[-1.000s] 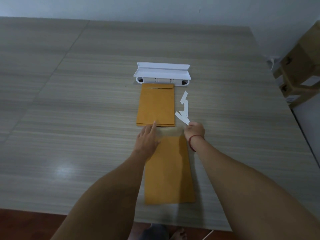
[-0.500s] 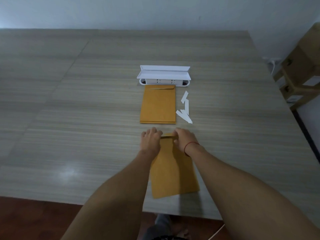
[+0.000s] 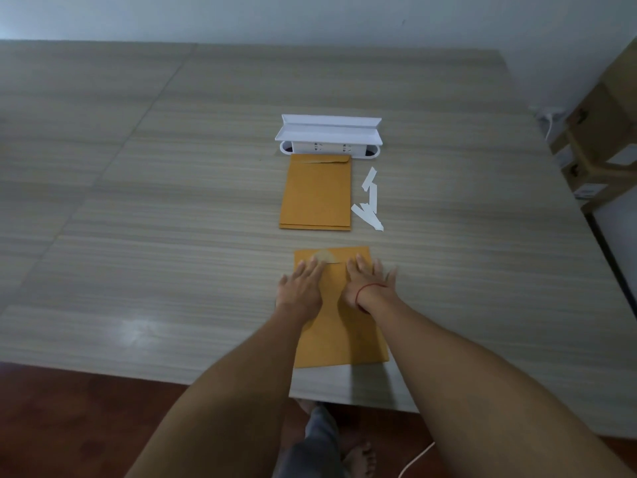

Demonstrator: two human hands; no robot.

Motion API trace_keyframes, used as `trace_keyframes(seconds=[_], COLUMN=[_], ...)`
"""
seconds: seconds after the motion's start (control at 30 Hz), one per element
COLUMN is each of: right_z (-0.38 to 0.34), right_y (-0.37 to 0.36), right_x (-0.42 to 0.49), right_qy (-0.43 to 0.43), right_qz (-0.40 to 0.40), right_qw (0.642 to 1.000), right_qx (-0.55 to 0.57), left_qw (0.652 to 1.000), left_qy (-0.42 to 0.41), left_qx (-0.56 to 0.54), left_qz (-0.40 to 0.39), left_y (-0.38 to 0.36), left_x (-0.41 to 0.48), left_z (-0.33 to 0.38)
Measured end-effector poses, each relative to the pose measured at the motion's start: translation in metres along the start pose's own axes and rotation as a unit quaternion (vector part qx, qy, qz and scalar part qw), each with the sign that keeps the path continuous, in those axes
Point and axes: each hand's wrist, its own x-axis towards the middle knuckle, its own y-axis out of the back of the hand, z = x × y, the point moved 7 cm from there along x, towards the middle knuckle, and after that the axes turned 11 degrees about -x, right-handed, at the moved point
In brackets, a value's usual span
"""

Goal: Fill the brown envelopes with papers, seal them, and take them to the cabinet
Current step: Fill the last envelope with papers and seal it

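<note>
A brown envelope (image 3: 339, 334) lies flat on the table near its front edge, its flap folded down at the far end. My left hand (image 3: 301, 286) and my right hand (image 3: 365, 282) both press flat on the upper part of it, fingers spread, side by side. A red band circles my right wrist. Further away lies a stack of brown envelopes (image 3: 315, 194), flap end toward the back.
Several white paper strips (image 3: 368, 201) lie right of the stack. A white power-socket box (image 3: 329, 136) with an open lid sits behind it. The wooden table (image 3: 155, 219) stretches wide to the left. Cardboard boxes (image 3: 603, 132) stand at the right, off the table.
My right hand left the white strips and came onto the near envelope. Both hands folded its flap down and now lie flat on it.
</note>
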Motion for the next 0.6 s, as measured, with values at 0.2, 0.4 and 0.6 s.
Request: trace_keyframes(seconds=[0.2, 0.4, 0.6], right_z=[-0.005, 0.017, 0.006], right_y=[0.006, -0.002, 0.010], right_x=[-0.002, -0.009, -0.008], right_qy=[-0.011, -0.044, -0.029], right_qz=[0.005, -0.009, 0.069], right_qw=[1.000, 0.999, 0.997], right_qx=[-0.016, -0.017, 0.010], left_qw=[0.999, 0.992, 1.000], left_qy=[0.039, 0.123, 0.010], left_qx=[0.027, 0.019, -0.004], left_qz=[-0.022, -0.025, -0.004], left_y=[-0.001, 0.009, 0.009], left_x=[0.005, 0.005, 0.007], left_z=[0.012, -0.019, 0.021])
